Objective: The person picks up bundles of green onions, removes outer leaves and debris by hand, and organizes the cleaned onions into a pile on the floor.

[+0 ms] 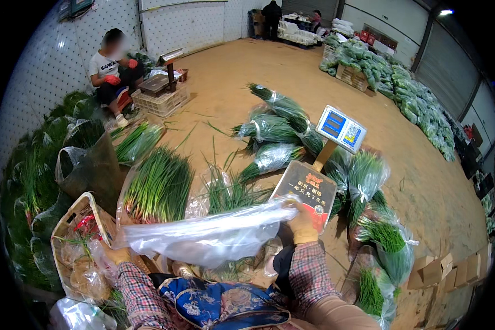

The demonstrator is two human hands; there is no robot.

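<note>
A clear plastic bag (203,234) is stretched sideways between my two gloved hands, low in front of me. My right hand (302,221), in a yellowish glove, is closed on its right end, just in front of the scale's platform. At the left end, my left hand (117,254) grips the bag beside the white plastic basket (60,258); its fingers are partly hidden. Behind the bag lie a large bunch of green onions (158,184) and some loose green stalks (231,192). The digital scale (308,190) has a raised display (341,129).
Bagged bundles of green onions (280,129) lie around the scale. To the left are a dark sack (93,168) and heaped greens (27,187). A person in red gloves (107,71) sits by another scale (157,82). Cardboard boxes (432,269) stand at right; bagged produce (390,77) is piled behind.
</note>
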